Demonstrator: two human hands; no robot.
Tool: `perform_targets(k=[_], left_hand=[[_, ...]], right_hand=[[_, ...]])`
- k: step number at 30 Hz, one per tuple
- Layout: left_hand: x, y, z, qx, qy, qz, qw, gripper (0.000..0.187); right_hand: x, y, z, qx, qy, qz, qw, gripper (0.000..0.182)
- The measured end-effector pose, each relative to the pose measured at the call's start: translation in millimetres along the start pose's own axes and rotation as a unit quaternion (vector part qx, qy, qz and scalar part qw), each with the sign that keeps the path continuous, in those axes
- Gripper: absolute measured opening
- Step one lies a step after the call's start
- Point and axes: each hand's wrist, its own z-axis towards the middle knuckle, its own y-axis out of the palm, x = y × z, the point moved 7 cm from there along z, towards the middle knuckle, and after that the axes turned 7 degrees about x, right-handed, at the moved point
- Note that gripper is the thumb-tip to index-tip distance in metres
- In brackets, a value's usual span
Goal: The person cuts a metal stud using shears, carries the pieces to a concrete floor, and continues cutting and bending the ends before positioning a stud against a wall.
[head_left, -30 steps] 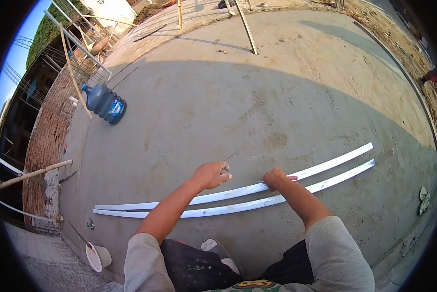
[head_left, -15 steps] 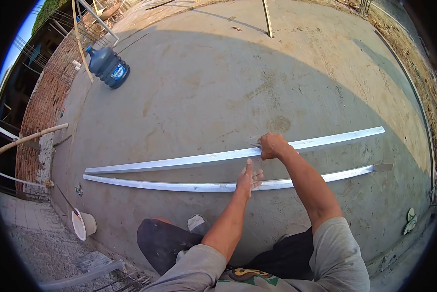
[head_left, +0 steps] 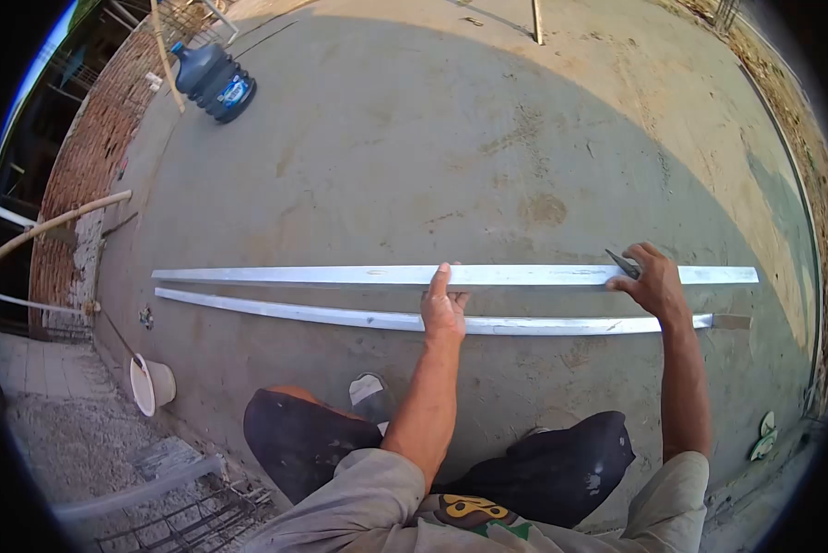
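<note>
Two long silvery metal bars lie across in front of me, one beyond the other. My left hand [head_left: 444, 309] grips the far bar [head_left: 303, 275] near its middle, thumb on the upper face and fingers on the near side. In my right hand [head_left: 658, 286] is a small dark pointed tool [head_left: 624, 264], its tip slanting up to the left over the far bar's right part. I cannot make out its exact kind. Behind my left hand's wrist, the near bar [head_left: 543, 326] rests on the concrete, with a flat brownish piece [head_left: 731, 322] at its right end.
A blue water jug [head_left: 216, 83] lies tilted on the concrete floor [head_left: 386, 166] at the far left. A white bucket [head_left: 156, 385] with a stick in it is at the left edge. Green sandals [head_left: 764, 437] lie at the right, and a bamboo pole [head_left: 59, 226] juts in from the left.
My right hand has moved right along the far bar with the dark tool. My left hand has come up and taken hold of the far bar, which now lies more level.
</note>
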Motion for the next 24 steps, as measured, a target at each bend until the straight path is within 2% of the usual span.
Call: perform_targets(k=[1,3,4,7,9,12,13,14,15,17,19,20,21,24], left_hand=[[-3.7,-2.6,1.9,0.004,0.009,-0.009,1.000,0.047],[-8.0,-6.7,0.3,0.019,-0.004,0.021,1.000,0.048],[-7.6,-5.8,-0.7,0.021,0.001,0.040,0.999,0.047],[4.7,0.3,0.6,-0.001,0.033,0.067,0.997,0.045],[21.1,11.8,-1.9,-0.025,0.063,0.066,0.996,0.044],[48.1,41.9,-0.1,-0.060,0.098,0.075,0.990,0.044],[59.4,51.7,1.0,-0.069,0.110,0.079,0.988,0.044],[68.9,63.2,2.3,-0.076,0.114,0.100,0.985,0.046],[74.7,77.2,6.1,-0.090,0.119,0.106,0.983,0.050],[90.9,112.7,-4.9,-0.118,0.128,0.086,0.981,0.055],[96.2,141.5,-6.0,-0.161,0.166,0.077,0.970,0.056],[93.4,151.5,-11.3,-0.180,0.165,0.083,0.966,0.053],[78.3,156.5,-7.6,-0.209,0.142,0.120,0.960,0.050],[23.7,148.3,-20.4,-0.208,0.120,0.207,0.948,0.051]], right_hand=[[21.6,1.3,-10.0,0.049,-0.038,-0.004,0.998,0.066],[47.7,4.1,-34.4,0.067,-0.079,-0.044,0.994,0.067],[57.9,6.2,-39.8,0.039,-0.019,-0.038,0.998,0.064],[102.4,24.1,-57.0,-0.034,0.017,-0.099,0.994,0.053],[129.9,34.9,-70.8,-0.044,0.010,-0.114,0.992,0.057],[136.1,34.8,-92.3,-0.076,0.045,-0.127,0.988,0.058],[140.1,36.2,-99.5,-0.050,0.027,-0.122,0.991,0.059],[147.6,45.4,-103.4,-0.108,0.027,-0.140,0.984,0.062],[129.5,41.9,-108.3,-0.163,0.026,-0.157,0.974,0.064],[92.8,30.6,-119.9,-0.142,0.009,-0.120,0.983,0.060],[85.2,37.4,-130.5,-0.163,0.043,-0.078,0.983,0.052],[78.7,39.7,-136.5,-0.113,0.012,-0.043,0.993,0.051],[72.1,44.8,-139.9,-0.065,-0.013,-0.004,0.998,0.051],[57.3,79.8,-136.5,-0.064,0.006,0.022,0.998,0.049]])
